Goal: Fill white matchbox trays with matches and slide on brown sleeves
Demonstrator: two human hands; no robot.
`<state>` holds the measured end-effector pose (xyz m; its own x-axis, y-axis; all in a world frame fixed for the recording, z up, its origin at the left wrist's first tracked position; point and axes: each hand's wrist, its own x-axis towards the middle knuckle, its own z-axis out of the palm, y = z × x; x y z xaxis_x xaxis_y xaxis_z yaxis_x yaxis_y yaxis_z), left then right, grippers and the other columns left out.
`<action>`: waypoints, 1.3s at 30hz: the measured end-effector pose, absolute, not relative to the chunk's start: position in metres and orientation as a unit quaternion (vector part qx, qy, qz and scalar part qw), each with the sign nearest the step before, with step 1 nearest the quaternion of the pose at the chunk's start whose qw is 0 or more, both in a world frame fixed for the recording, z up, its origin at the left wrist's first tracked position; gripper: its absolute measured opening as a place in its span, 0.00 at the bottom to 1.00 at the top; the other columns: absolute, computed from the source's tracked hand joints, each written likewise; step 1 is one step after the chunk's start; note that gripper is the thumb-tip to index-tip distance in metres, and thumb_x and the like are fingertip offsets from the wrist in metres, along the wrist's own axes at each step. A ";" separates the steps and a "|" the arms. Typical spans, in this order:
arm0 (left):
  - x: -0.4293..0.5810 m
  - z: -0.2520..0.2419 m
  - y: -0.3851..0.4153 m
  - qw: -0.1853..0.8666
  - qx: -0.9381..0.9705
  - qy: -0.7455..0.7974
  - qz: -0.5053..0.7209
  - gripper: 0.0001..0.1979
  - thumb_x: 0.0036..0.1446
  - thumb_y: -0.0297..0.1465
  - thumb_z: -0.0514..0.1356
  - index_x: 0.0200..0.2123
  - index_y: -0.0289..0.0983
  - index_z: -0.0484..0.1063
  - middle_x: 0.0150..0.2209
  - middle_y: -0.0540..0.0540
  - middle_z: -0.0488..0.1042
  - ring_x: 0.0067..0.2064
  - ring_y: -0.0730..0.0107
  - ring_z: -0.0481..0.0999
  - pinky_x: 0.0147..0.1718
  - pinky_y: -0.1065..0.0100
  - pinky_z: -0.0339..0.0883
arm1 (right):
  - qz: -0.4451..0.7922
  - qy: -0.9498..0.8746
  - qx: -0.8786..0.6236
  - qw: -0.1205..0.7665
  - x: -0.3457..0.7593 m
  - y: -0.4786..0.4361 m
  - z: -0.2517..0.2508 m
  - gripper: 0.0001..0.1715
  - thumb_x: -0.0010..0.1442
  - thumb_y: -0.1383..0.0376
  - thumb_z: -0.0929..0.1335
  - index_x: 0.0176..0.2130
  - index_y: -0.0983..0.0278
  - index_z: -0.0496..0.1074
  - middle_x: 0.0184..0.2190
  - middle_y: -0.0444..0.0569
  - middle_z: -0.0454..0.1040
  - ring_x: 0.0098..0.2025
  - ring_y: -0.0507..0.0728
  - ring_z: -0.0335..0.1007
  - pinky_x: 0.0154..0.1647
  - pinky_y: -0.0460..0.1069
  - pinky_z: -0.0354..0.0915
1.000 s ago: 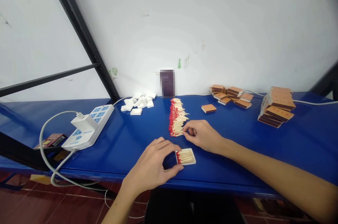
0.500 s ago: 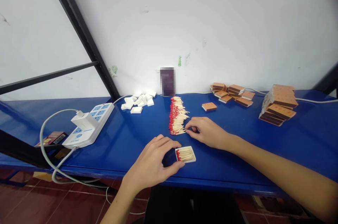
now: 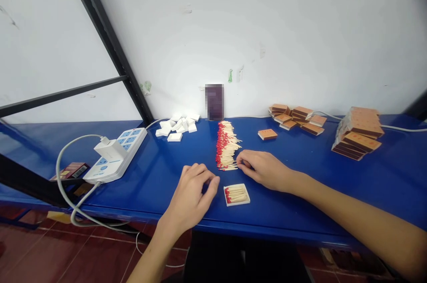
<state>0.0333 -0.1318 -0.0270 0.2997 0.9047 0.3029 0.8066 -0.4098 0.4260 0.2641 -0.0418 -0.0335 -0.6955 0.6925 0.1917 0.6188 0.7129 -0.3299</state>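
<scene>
Red-tipped matchsticks [image 3: 227, 147] lie in a long pile on the blue table, heads to the left. My right hand [image 3: 258, 165] is closed in a pinch at the tail ends of the pile's near part. Its fingertips touch or nearly touch the sticks there; what is between them is hidden. Closer to me, a white matchbox tray [image 3: 248, 198] lies flat, part filled with matchsticks whose heads point left. My left hand [image 3: 193, 194] hovers or rests left of this tray, apart from it, fingers curled and thumb against the index finger, with nothing seen in it.
White empty trays [image 3: 180, 125] are heaped at the back left. One orange matchbox sleeve [image 3: 267, 134] lies right of the pile, with more matchboxes [image 3: 296, 117] behind and a stack [image 3: 360, 131] farther right. A power strip [image 3: 116, 158] with a plugged-in charger and cable lies left.
My left hand has let go of the matchbox tray and drawn back left, its thumb and index finger coming together. My right hand stays at the matchsticks. The view has shifted slightly.
</scene>
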 end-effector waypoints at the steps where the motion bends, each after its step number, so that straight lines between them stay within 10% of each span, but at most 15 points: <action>1: 0.033 -0.028 -0.130 0.088 0.790 0.551 0.254 0.19 0.70 0.36 0.48 0.27 0.37 0.68 0.30 0.48 0.72 0.35 0.66 0.69 0.41 0.62 0.58 | 0.122 -0.912 -0.361 0.149 0.264 -0.042 -0.033 0.06 0.66 0.67 0.61 0.37 0.62 0.66 0.31 0.45 0.69 0.30 0.52 0.62 0.32 0.47 0.55; 8: 0.032 -0.037 -0.128 0.127 0.744 0.606 0.250 0.15 0.69 0.39 0.49 0.35 0.39 0.70 0.21 0.54 0.66 0.24 0.70 0.65 0.27 0.67 0.52 | 0.123 -0.910 -0.362 0.162 0.266 -0.046 -0.032 0.06 0.67 0.65 0.60 0.38 0.62 0.65 0.30 0.43 0.69 0.28 0.52 0.61 0.31 0.47 0.54; 17: 0.032 -0.037 -0.125 0.084 0.787 0.570 0.222 0.12 0.70 0.35 0.49 0.49 0.42 0.69 0.42 0.48 0.72 0.40 0.65 0.73 0.39 0.66 0.63 | 0.135 -0.921 -0.337 0.137 0.261 -0.055 -0.030 0.05 0.65 0.67 0.63 0.36 0.62 0.68 0.24 0.40 0.67 0.24 0.51 0.59 0.28 0.47 0.50; 39: 0.028 -0.035 -0.126 0.114 0.829 0.507 0.204 0.18 0.70 0.30 0.48 0.56 0.47 0.70 0.40 0.47 0.71 0.40 0.66 0.73 0.40 0.67 0.66 | 0.130 -0.922 -0.336 0.142 0.260 -0.053 -0.031 0.08 0.65 0.65 0.63 0.34 0.61 0.71 0.22 0.40 0.69 0.25 0.51 0.60 0.36 0.48 0.54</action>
<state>0.0284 -0.1260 -0.0349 0.4019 0.8882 0.2229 0.7953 -0.4592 0.3958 0.2604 -0.0526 -0.0312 -0.7345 0.6557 0.1748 0.5819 0.7411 -0.3348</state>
